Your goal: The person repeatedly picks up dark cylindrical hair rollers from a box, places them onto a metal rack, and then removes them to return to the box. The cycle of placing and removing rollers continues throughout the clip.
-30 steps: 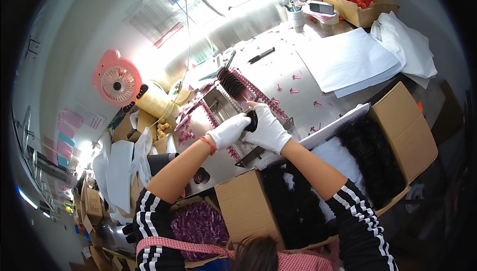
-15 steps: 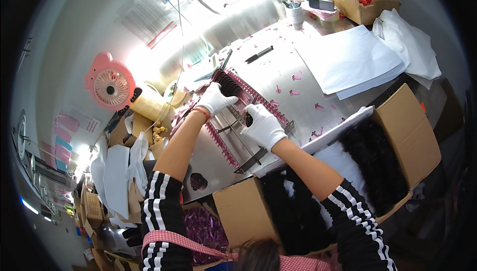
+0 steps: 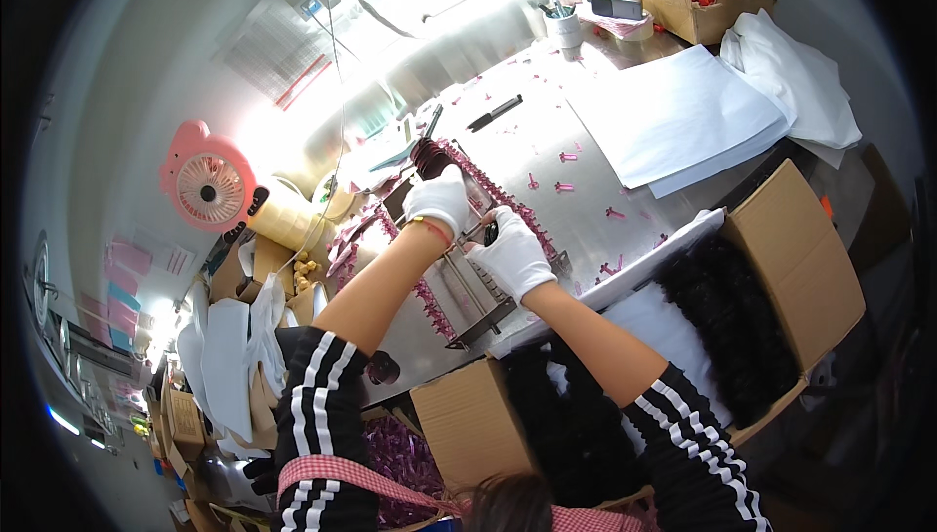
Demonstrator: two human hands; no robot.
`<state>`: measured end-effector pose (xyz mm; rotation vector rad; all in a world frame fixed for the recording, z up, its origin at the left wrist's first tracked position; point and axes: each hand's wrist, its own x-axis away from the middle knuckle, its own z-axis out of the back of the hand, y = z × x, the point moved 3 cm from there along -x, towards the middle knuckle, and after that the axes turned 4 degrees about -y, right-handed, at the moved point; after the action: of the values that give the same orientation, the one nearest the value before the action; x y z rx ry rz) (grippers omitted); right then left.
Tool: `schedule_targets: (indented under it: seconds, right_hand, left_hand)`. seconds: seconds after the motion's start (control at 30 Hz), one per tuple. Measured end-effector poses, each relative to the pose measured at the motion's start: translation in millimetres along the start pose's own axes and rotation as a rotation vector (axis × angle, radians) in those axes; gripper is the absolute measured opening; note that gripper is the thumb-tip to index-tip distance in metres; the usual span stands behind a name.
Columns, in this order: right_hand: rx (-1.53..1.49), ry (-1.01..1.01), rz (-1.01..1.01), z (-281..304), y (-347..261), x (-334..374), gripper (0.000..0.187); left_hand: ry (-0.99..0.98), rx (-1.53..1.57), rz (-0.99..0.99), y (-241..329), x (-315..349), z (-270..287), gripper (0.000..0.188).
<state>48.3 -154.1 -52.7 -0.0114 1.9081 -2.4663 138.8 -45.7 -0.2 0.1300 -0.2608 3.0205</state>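
Observation:
Both my hands wear white gloves and work over a metal rack (image 3: 475, 312) with rods, edged on both sides by rows of small pink plastic pieces. Dark round pieces (image 3: 427, 155) stand stacked at its far end. My left hand (image 3: 439, 198) reaches over the rack's middle, just nearer than that stack, its fingers bent together; whatever lies in them is hidden. Close to its right, my right hand (image 3: 514, 255) is closed, thumb and index finger toward the left hand, with a small dark thing showing in its grip. Its kind cannot be made out.
Loose pink pieces (image 3: 564, 186) and a black pen (image 3: 495, 112) lie on the metal table. White sheets (image 3: 673, 122) cover its right side. Open cartons (image 3: 473, 425) with black fluffy material stand at the near edge. A pink fan (image 3: 207, 181) and tape rolls (image 3: 285, 215) are left.
My left hand has moved right and nearer along the rack, closing in on my right hand. My right hand stays nearly in place. The whole view has shifted slightly.

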Motion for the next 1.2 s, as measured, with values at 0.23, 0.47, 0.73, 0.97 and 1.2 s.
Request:
schedule_targets:
  seconds: [0.23, 0.47, 0.73, 0.97, 1.2]
  right_hand:
    - [0.016, -0.051, 0.457, -20, 2, 7, 0.093]
    - [-0.054, -0.192, 0.484, -11, -1, 14, 0.076]
    - [0.098, 0.004, 0.227, -15, -4, 12, 0.040]
    - [0.266, -0.257, 0.261, -10, -4, 10, 0.033]
    - [0.292, -0.213, 0.370, -15, 4, 14, 0.031]
  left_hand:
    - [-0.344, 0.564, -0.138, -32, 70, -25, 0.032]
    - [-0.761, 1.019, -0.518, -35, 91, -8, 0.035]
    - [0.013, 0.379, -0.101, -93, -27, 2, 0.073]
    - [0.120, 0.566, -0.107, -75, -102, -21, 0.104]
    - [0.249, 0.165, -0.029, -25, -128, -40, 0.026]
